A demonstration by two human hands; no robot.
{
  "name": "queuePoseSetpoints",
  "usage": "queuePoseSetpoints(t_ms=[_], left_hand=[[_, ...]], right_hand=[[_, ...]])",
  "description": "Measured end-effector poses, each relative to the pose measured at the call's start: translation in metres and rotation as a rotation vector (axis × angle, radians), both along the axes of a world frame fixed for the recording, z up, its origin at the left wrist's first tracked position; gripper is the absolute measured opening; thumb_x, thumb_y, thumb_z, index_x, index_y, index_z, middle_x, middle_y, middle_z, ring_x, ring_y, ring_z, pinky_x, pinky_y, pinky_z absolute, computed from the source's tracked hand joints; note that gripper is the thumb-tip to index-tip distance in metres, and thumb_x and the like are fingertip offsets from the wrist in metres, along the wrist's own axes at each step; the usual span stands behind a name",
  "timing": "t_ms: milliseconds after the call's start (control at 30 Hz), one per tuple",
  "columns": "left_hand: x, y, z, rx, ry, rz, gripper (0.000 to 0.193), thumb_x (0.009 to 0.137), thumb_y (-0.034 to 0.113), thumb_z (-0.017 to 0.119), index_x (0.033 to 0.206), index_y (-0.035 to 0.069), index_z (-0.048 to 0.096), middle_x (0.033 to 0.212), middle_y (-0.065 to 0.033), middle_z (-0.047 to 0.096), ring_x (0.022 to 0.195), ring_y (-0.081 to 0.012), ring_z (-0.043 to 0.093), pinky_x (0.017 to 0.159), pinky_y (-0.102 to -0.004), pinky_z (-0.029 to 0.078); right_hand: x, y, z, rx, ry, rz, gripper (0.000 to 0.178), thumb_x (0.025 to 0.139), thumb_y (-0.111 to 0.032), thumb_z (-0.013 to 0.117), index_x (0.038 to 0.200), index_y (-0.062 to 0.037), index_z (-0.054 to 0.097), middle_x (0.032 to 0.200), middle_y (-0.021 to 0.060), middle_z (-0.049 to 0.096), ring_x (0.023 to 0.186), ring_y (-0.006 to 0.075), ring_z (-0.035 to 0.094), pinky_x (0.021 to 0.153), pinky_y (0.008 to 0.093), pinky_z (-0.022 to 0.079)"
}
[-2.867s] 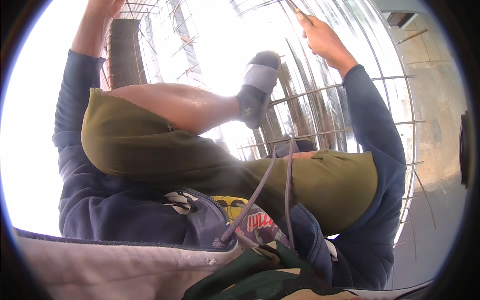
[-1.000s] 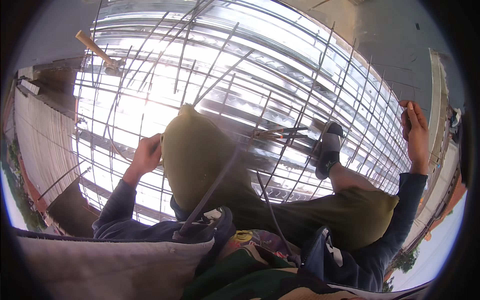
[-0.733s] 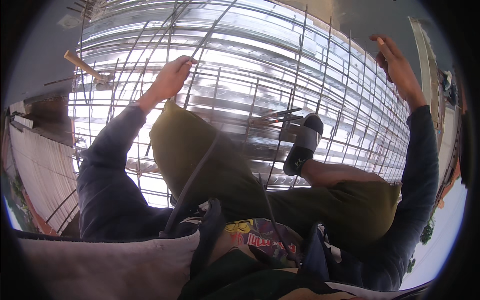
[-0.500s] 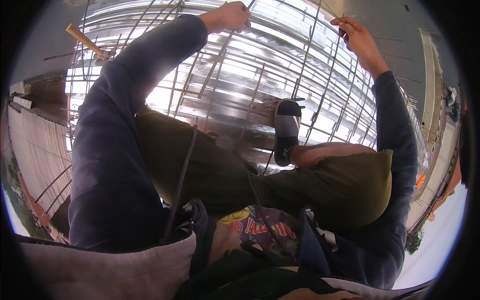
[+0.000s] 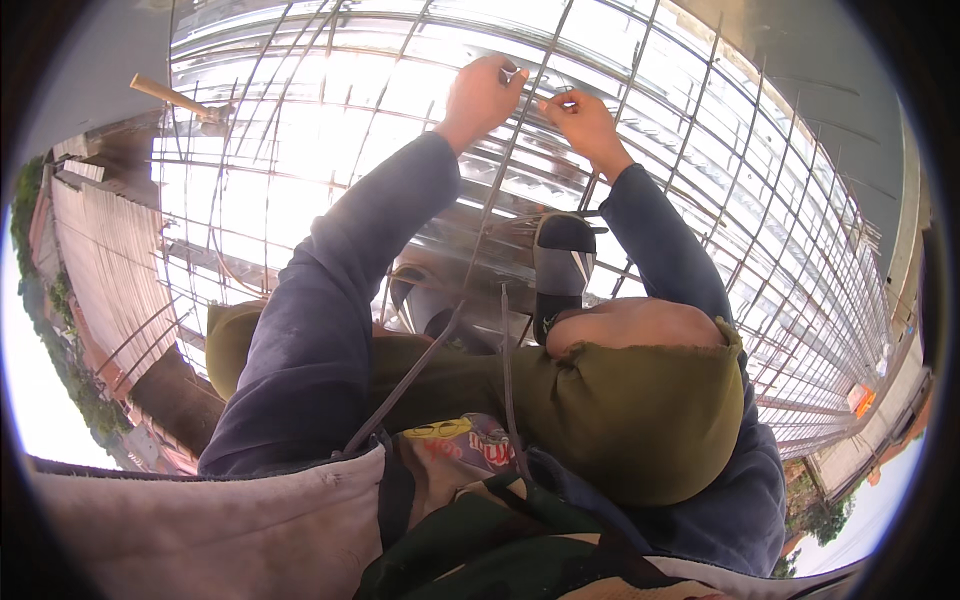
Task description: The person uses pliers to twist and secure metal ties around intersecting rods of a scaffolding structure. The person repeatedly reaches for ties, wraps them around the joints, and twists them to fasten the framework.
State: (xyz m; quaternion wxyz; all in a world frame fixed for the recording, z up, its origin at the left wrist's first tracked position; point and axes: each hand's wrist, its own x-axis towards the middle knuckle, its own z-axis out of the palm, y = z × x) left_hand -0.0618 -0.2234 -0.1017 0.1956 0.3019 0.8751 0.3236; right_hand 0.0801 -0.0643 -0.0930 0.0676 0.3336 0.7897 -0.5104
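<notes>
My left hand [image 5: 487, 97] is closed beside a crossing of the steel rebar mesh [image 5: 508, 150], its fingertips curled by a bar. Whatever it pinches is too small to name. Just to its right, my right hand [image 5: 588, 127] also pinches, thumb and forefinger pressed together close to the same bar. A thin wire may be between them, but I cannot make it out. The two hands are apart, with the bar between them. Under the mesh is shiny corrugated metal decking [image 5: 410, 90], partly washed out by glare.
A hammer [image 5: 172, 93] with a wooden handle lies on the mesh at the far left. My shoe [image 5: 565, 260] stands among the bars below my hands. Bar ends [image 5: 140, 350] stick out at the left edge. A small orange thing [image 5: 860, 399] shows at the right.
My right hand has come left and down to beside my left hand. My left hand has moved slightly right and down. The view has shifted, showing more mesh at the right.
</notes>
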Motion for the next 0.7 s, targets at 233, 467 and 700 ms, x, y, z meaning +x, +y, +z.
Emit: queuePoseSetpoints(t_ms=[233,467,700], left_hand=[[0.029,-0.063,0.018,-0.217,0.001,-0.532,0.042,0.107,0.050,0.061,0.116,0.013,0.079,0.103,-0.0077,0.077,0.112,-0.0306,0.067,0.102,-0.0489,0.047],[0.031,-0.052,0.012,-0.338,-0.006,-0.497,0.041,0.106,0.049,0.063,0.108,0.011,0.078,0.088,-0.0119,0.078,0.093,-0.0368,0.075,0.090,-0.0520,0.055],[0.008,-0.051,0.006,-0.364,-0.163,-0.709,0.048,0.100,0.047,0.071,0.126,0.007,0.076,0.112,-0.0197,0.078,0.111,-0.0398,0.072,0.098,-0.0505,0.055]], right_hand=[[-0.049,0.009,-0.015,0.173,-0.034,0.134,0.040,0.090,-0.043,0.083,0.095,-0.0035,0.078,0.086,0.0137,0.078,0.085,0.0315,0.076,0.079,0.0430,0.058],[-0.059,0.013,-0.033,0.016,-0.001,0.038,0.036,0.092,-0.039,0.082,0.093,-0.0029,0.077,0.089,0.0136,0.079,0.085,0.0301,0.077,0.079,0.0414,0.058],[-0.056,0.016,-0.034,-0.004,0.023,0.062,0.036,0.090,-0.039,0.083,0.092,-0.0042,0.076,0.088,0.0128,0.079,0.087,0.0303,0.076,0.081,0.0426,0.058]])
